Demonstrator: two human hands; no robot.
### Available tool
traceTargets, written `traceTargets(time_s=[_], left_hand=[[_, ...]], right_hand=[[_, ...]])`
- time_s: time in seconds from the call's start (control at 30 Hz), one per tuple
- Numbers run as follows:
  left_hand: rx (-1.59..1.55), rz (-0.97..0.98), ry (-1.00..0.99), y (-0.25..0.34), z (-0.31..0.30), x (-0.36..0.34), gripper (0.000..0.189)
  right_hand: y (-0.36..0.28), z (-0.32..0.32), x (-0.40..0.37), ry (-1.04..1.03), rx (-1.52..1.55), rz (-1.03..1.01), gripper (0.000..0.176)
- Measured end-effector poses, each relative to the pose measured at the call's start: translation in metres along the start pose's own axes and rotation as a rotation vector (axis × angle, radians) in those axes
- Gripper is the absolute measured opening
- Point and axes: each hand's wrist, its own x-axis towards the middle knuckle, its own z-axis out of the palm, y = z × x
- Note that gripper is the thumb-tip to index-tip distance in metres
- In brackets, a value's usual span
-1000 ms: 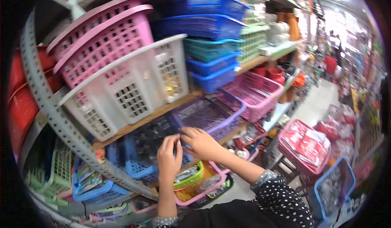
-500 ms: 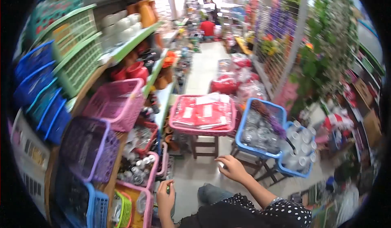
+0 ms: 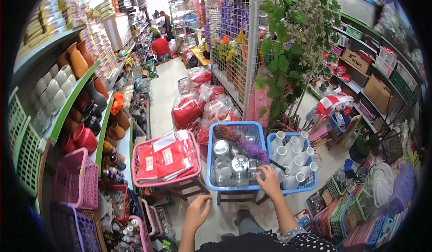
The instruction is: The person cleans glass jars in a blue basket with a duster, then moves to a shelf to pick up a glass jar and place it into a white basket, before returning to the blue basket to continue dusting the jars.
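Note:
My right hand [image 3: 269,182] reaches over the near right rim of a blue basket [image 3: 211,180], thumb and fingers apart beside the clear jars [image 3: 236,169] inside. A feather duster [image 3: 254,151] with brown and purple plumes lies across those jars. My left hand [image 3: 197,212] is in front of the stools, fingers curled in with the thumb against them; what it holds, if anything, is hidden. Nearest to it is a pink basket [image 3: 199,162] of red packets [image 3: 168,157] on a wooden stool [image 3: 184,190]. A second blue basket [image 3: 310,184] holds white bottle-shaped vases [image 3: 292,162].
Shelves with pots and vases [image 3: 76,65] line the left side. Bagged red goods [image 3: 186,110] lie on the aisle floor behind the baskets. Hanging greenery [image 3: 281,49] covers a wire rack [image 3: 252,36]. A person in red [image 3: 160,46] is far down the aisle. Baskets [image 3: 342,218] stand low right.
My view has turned right, and the baskets now appear nearer. My right hand has come from above the floor to the jars' basket. My left hand is now nearer the pink basket.

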Motion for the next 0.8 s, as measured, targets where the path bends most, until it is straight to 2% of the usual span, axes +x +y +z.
traceTargets(time_s=[0.1, 0.17, 0.27, 0.37, 0.47, 0.53, 0.57, 0.63, 0.67, 0.7, 0.77, 0.8], left_hand=[[-0.038, -0.014, -0.019, -0.015, 0.031, 0.033, 0.015], [-0.078, -0.092, -0.027, -0.019, 0.049, 0.057, 0.017], [-0.055, -0.14, -0.024, -0.029, 0.076, 0.097, 0.018], [-0.074, -0.173, -0.002, -0.045, 0.107, 0.141, 0.019], [-0.063, -0.172, 0.025, -0.07, 0.138, 0.178, 0.025], [0.24, -0.037, 0.094, -0.099, 0.158, 0.203, 0.043], [0.242, -0.04, 0.104, -0.108, 0.164, 0.213, 0.043], [0.469, -0.098, 0.127, -0.122, 0.174, 0.233, 0.059], [0.458, -0.172, 0.037, -0.13, 0.173, 0.243, 0.067], [0.457, -0.17, 0.038, -0.137, 0.177, 0.251, 0.067], [0.649, -0.251, -0.066, -0.146, 0.181, 0.262, 0.078], [0.647, -0.246, -0.065, -0.145, 0.18, 0.264, 0.078]], right_hand=[[0.043, 0.019, 0.04, -0.033, -0.147, 0.07, 0.033], [0.068, 0.036, 0.064, -0.136, -0.269, 0.128, 0.05], [0.098, 0.063, 0.09, -0.282, -0.37, 0.164, 0.066], [0.105, 0.073, 0.103, -0.348, -0.499, 0.149, 0.067], [0.126, 0.08, 0.11, -0.345, -0.491, 0.103, 0.062], [0.131, 0.075, 0.12, -0.364, -0.489, 0.074, 0.057], [0.126, 0.064, 0.125, -0.42, -0.426, 0.123, 0.054], [0.124, 0.046, 0.129, -0.472, -0.362, 0.168, 0.051], [0.126, 0.038, 0.126, -0.399, -0.264, 0.127, 0.049], [0.133, 0.031, 0.122, -0.326, -0.168, 0.088, 0.048], [0.153, 0.022, 0.11, -0.286, -0.093, 0.071, 0.052], [0.164, 0.015, 0.103, -0.266, 0.037, 0.081, 0.052]])
